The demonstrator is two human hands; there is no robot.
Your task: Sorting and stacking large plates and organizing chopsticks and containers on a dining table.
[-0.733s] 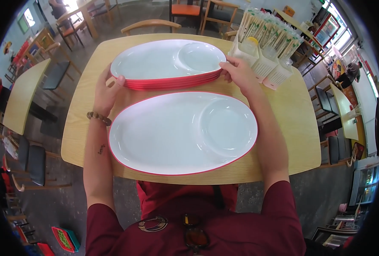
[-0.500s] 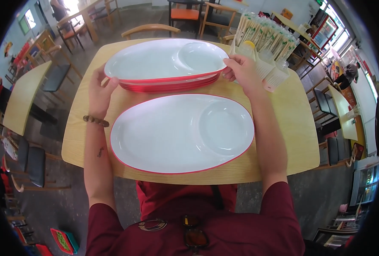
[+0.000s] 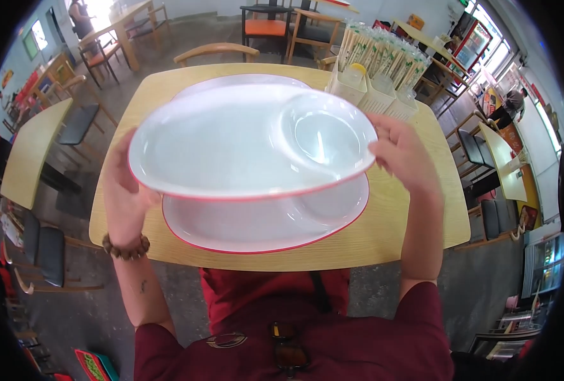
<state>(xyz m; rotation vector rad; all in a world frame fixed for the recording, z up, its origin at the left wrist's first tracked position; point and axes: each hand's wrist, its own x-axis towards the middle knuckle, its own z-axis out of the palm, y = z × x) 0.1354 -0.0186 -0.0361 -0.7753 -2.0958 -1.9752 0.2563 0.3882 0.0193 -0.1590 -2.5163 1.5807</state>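
Between my two hands I hold an oval white plate (image 3: 212, 140) with a red rim and a round compartment at its right end. It is raised off the table. My left hand (image 3: 123, 174) grips its left end, and my right hand (image 3: 399, 146) pinches the right end. Below and nearer to me lies a second plate (image 3: 231, 232) of the same kind, partly covered from view by the raised one. Behind, the top edge of another white plate (image 3: 244, 80) shows at the far side; whatever lies under it is hidden.
All this is over a light wooden table (image 3: 415, 235). At its far right corner stand cream plastic holders (image 3: 377, 98) packed with wrapped chopsticks (image 3: 383, 57). A wooden chair (image 3: 215, 52) is tucked at the far side. Other tables, chairs and people are farther off.
Both hands have lifted the top plate off the far stack and brought it toward me. It now hangs over the near plate, covering its far part.
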